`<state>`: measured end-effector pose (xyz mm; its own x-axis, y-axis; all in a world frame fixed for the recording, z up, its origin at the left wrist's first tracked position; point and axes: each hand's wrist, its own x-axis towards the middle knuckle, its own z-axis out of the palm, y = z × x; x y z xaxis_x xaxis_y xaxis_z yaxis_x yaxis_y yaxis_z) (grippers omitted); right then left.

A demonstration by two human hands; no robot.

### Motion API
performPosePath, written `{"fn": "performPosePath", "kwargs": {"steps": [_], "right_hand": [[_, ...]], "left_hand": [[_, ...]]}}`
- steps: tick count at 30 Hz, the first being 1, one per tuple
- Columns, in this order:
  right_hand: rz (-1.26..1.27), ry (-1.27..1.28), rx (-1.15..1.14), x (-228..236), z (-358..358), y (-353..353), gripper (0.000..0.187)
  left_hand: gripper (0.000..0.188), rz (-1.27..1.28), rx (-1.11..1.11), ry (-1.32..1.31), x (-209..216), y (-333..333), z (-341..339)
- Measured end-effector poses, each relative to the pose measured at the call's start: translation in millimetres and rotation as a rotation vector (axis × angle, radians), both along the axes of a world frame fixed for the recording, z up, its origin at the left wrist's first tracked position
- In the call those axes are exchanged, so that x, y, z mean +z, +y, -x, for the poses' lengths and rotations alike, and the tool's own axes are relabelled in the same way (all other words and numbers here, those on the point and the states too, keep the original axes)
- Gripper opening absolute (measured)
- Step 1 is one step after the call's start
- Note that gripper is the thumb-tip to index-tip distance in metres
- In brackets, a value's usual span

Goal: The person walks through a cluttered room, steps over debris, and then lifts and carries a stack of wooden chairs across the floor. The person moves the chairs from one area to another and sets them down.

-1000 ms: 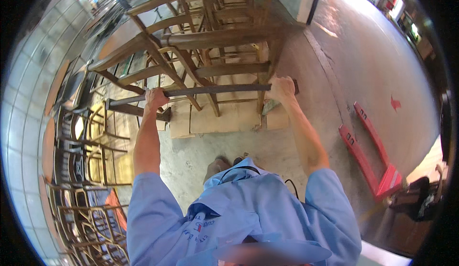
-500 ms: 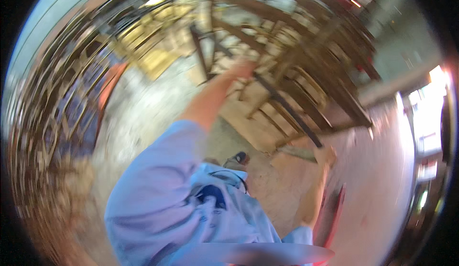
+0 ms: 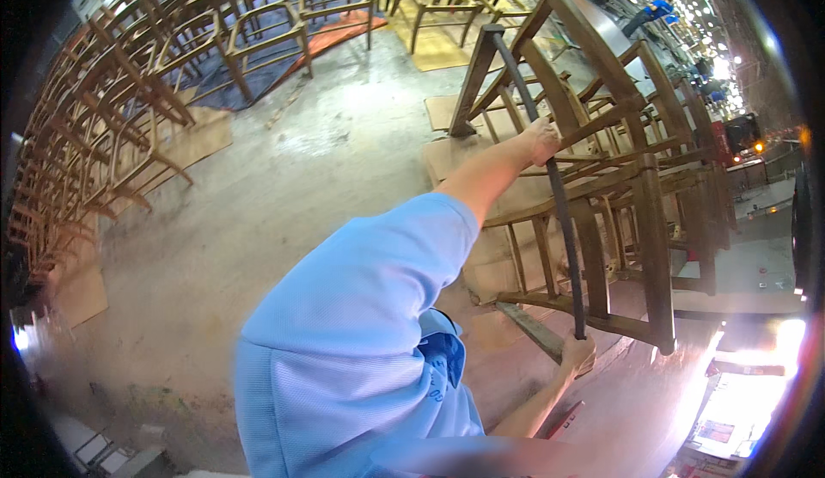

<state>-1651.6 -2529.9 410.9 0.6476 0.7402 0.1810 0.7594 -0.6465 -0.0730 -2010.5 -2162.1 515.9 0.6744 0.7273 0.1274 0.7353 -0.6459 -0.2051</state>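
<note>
A long dark bar (image 3: 563, 211) runs across the near side of several stacked brown wooden chairs (image 3: 632, 117). My left hand (image 3: 541, 141), arm stretched out in a light blue sleeve, is closed round the bar's upper part. Closer to me, my right hand (image 3: 577, 353) grips the bar's lower end. An upright brown post (image 3: 477, 78) meets the bar at its far end, and a second post (image 3: 533, 332) slants away beside my right hand. The chairs are tilted and overlap, so how they rest is partly hidden.
Rows of wooden chair frames (image 3: 185, 44) stand at the left and far left, some on a blue sheet (image 3: 284, 52) with an orange edge, others on cardboard (image 3: 202, 138). Concrete floor (image 3: 284, 177) lies between. A person in blue (image 3: 660, 9) is far off at the upper right.
My view has swung, bringing more of the chair rows and floor at the left into sight. Both hands stay at the bar, which with the stacked chairs now sits further right in view.
</note>
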Motion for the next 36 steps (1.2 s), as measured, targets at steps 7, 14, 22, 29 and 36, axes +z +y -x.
{"fn": "performPosePath", "kwargs": {"steps": [7, 14, 22, 29, 36], "right_hand": [[0.053, -0.011, 0.050, -15, 165, -151, 0.030], [0.049, 0.033, -0.006, -7, 298, -328, 0.030], [0.009, 0.033, -0.049, -1, 449, -569, 0.031], [-0.031, -0.032, 0.017, -1, 565, -768, 0.033], [0.035, 0.063, 0.003, -7, 666, -905, 0.039]], "left_hand": [[0.016, 0.040, 0.078, 0.040, -9, -150, 173], [0.015, -0.001, -0.024, -0.013, -24, -315, 285], [0.011, 0.082, -0.031, 0.002, -19, -547, 421], [0.010, 0.071, -0.061, -0.004, -28, -744, 544], [0.010, 0.043, -0.026, 0.003, -23, -899, 667]]}}
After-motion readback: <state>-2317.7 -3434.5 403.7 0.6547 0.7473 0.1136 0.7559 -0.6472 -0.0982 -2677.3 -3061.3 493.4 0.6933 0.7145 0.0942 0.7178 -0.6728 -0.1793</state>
